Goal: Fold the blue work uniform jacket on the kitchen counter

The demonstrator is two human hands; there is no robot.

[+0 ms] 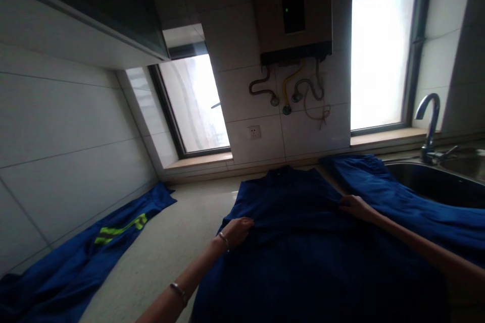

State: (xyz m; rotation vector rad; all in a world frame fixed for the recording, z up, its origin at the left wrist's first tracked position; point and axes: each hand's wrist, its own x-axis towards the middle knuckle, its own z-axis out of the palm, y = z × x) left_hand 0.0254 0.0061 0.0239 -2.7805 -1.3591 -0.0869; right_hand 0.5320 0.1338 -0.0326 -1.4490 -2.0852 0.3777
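Observation:
A dark blue garment (299,242) lies spread flat on the pale countertop (166,247), its collar toward the back wall. My left hand (238,230) pinches the cloth at the garment's left shoulder edge. My right hand (354,207) grips the cloth at the right shoulder, where the sleeve begins. That right sleeve (401,202) stretches off toward the sink. The left sleeve (94,252), with a yellow-green reflective stripe (121,228), lies along the left wall.
A steel sink (435,184) with a curved tap (430,126) sits at the right. Two bright windows flank a wall-mounted water heater (293,10) with pipes and a socket (254,132) below. A dark cabinet (94,5) hangs upper left.

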